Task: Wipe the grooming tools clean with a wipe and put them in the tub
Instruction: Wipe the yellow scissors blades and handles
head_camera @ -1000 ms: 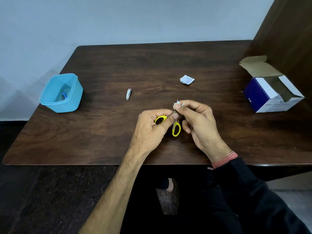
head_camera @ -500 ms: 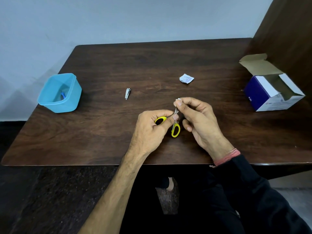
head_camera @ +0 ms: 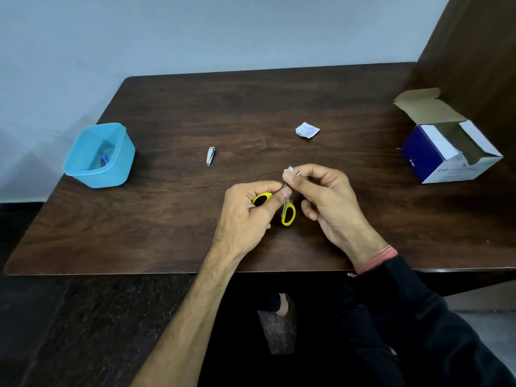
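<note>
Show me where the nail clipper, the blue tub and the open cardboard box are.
nail clipper [head_camera: 210,155]: head view, middle of its metal body.
blue tub [head_camera: 124,159]: head view, right outer wall.
open cardboard box [head_camera: 421,152]: head view, dark blue side face.

No text can be read. The box at the far right carries small white print on its blue side and pale front, too blurred to make out. The torn wrapper beyond the hands shows faint grey print, also unreadable.
</note>
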### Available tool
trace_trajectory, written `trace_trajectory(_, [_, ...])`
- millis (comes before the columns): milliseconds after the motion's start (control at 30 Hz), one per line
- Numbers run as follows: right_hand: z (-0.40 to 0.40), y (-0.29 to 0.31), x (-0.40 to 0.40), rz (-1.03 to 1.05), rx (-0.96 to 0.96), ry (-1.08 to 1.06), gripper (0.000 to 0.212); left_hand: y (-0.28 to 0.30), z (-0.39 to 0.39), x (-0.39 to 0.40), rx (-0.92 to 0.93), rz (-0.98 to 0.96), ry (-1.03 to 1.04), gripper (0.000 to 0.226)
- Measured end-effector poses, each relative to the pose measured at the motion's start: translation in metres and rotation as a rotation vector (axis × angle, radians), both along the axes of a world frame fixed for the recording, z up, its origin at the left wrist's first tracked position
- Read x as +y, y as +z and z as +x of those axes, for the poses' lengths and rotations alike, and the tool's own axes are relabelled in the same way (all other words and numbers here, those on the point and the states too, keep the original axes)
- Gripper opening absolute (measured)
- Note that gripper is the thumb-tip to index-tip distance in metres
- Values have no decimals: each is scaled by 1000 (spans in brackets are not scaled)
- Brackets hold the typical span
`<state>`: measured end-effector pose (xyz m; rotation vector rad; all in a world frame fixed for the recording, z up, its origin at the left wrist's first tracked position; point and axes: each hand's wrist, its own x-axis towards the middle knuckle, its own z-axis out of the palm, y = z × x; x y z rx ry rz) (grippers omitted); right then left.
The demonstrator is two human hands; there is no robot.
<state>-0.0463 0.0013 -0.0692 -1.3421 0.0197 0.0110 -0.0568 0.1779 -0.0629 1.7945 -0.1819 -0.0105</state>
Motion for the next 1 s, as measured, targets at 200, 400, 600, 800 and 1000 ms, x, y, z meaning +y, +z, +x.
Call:
trace_trajectory(200, [0, 3, -5, -42, 8, 57, 21, 0, -1, 1, 9, -3, -20, 14])
trace_trajectory(400, [0, -3, -2, 41, -16, -46, 18, 1, -1, 0, 9, 29, -27, 12])
trace_trajectory(600, [-1, -2, -2, -14, -28, 14, 16, 1, -2, 1, 11, -4, -24, 14])
trace_trajectory(800, [-2, -4, -3, -22, -33, -33, 15, -1, 0, 1, 17, -8, -23, 17])
trace_trajectory(1000, [-2, -1, -4, 18, -12, -57, 15, -2, 0, 1, 7, 18, -24, 12])
